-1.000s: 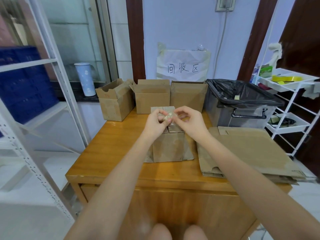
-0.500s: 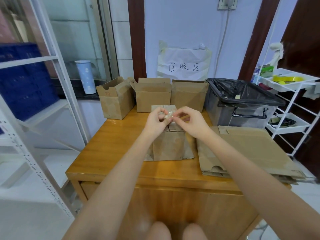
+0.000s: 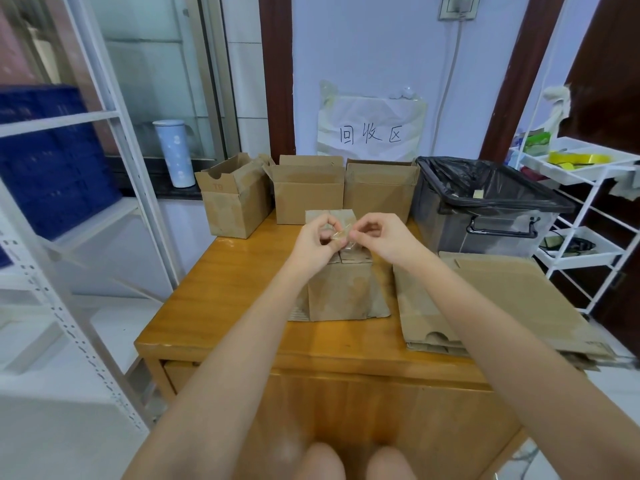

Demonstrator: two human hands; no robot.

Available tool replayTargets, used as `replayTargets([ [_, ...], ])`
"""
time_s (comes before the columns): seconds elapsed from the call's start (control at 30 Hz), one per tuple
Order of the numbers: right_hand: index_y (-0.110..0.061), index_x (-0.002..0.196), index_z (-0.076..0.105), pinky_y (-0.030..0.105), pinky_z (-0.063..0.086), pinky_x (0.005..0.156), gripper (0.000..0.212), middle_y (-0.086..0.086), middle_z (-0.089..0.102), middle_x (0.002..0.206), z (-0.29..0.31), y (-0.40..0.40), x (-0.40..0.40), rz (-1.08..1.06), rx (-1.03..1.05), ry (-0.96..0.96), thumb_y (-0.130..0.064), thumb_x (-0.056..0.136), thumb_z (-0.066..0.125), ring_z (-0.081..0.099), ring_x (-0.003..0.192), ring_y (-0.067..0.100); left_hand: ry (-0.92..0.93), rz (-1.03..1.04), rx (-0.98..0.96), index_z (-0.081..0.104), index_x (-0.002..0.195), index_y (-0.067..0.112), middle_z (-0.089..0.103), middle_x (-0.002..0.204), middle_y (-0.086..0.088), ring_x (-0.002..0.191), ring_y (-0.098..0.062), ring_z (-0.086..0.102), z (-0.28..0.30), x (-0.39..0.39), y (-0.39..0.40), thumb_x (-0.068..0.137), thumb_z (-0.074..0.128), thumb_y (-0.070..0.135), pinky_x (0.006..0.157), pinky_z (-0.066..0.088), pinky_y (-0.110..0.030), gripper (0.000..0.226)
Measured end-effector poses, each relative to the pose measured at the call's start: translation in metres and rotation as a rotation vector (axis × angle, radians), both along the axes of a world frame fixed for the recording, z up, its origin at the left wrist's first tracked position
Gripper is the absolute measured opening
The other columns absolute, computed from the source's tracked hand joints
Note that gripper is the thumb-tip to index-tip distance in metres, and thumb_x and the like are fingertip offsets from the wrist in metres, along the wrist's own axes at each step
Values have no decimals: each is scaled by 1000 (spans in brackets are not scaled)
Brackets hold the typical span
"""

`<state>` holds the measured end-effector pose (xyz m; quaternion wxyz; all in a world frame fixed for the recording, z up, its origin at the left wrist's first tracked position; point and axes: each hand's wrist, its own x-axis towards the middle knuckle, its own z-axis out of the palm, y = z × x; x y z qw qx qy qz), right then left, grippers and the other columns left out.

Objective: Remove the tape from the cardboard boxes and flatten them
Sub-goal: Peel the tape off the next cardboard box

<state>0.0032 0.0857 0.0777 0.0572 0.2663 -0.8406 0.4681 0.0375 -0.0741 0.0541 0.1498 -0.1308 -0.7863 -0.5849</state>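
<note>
Head view: both my hands, left hand (image 3: 317,242) and right hand (image 3: 384,237), pinch a tape wad (image 3: 341,236) above the box (image 3: 343,289); next, probably bin (image 3: 491,202) it, then flatten.

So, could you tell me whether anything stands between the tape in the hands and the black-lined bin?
Nothing visible does. The left hand and right hand pinch the crumpled tape above the small box; the bin stands open to the right, with only bare table between.
</note>
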Motion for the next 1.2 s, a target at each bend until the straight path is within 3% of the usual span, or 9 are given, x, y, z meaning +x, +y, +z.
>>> replayTargets([
  [0.17, -15, 80, 65, 30, 55, 78, 8, -1, 67, 81, -2, -10, -5, -115, 42, 112, -11, 86, 69, 66, 77, 17, 0, 1, 14, 50, 97, 5, 68, 70, 3, 63, 5, 63, 0, 1, -1, 92, 60, 3, 63, 44, -10, 12],
  [0.3, -15, 83, 65, 41, 57, 78, 6, -2, 66, 77, -6, -11, -11, -123, 2, 100, -11, 88, 67, 67, 78, 21, 2, -8, 12, 51, 105, 5, 69, 76, 1, 60, 7, 60, 1, 1, -3, 93, 60, 6, 61, 42, -8, 15],
  [0.47, -11, 86, 60, 22, 57, 60, 7, 10, 68, 82, -5, -8, -11, -95, -102, 29, -10, 93, 60, 69, 78, 25, -64, -67, -28, 51, 118, 15, 69, 92, 11, 80, 9, 64, 4, 3, -4, 85, 72, 20, 74, 47, -8, 40],
  [0.57, -9, 90, 59, 26, 59, 62, 5, 14, 70, 82, -5, -10, -11, -51, -85, 17, -12, 94, 59, 69, 77, 25, -35, -22, -4, 55, 112, 16, 69, 87, 10, 81, -6, 65, 3, 2, -5, 96, 57, 24, 79, 48, -20, 19],
  [0.67, -8, 99, 63, 30, 60, 69, 9, 13, 71, 85, -8, -7, -11, -27, -130, -24, -14, 95, 58, 70, 78, 23, 22, -5, -2, 56, 102, 19, 69, 78, 1, 74, -24, 58, 2, 0, -6, 100, 50, 15, 71, 45, -32, 7],
  [0.8, -12, 106, 67, 26, 58, 76, 16, 7, 70, 89, -6, 0, -8, 65, -191, -110, -19, 95, 59, 69, 80, 12, 30, -5, -2, 56, 99, 17, 69, 75, 0, 73, -15, 63, 3, 0, -7, 98, 52, 9, 72, 49, -20, 9],
  [0.97, -22, 106, 64, 24, 56, 81, 28, 1, 70, 97, 3, -1, -1, 91, -196, -263, -42, 97, 48, 70, 90, 15, -24, 67, 91, 58, 91, 24, 70, 88, -2, 81, -11, 67, 4, -3, -5, 96, 56, 9, 77, 50, -21, 16],
  [1.07, -17, 114, 65, 23, 56, 83, 34, 1, 71, 100, 4, 1, -2, 113, -157, -251, -41, 97, 48, 70, 94, 13, -29, 72, 114, 58, 92, 21, 70, 90, -6, 78, -10, 66, 6, -1, -3, 96, 55, 8, 71, 49, -18, 14],
  [1.2, -21, 100, 70, 19, 55, 79, 21, -2, 73, 91, 6, 3, -1, 117, -177, -276, -33, 96, 53, 70, 88, 8, -57, 68, 132, 59, 93, 16, 70, 88, 0, 86, -15, 65, 6, 0, -4, 95, 56, 7, 84, 50, -29, 10],
])
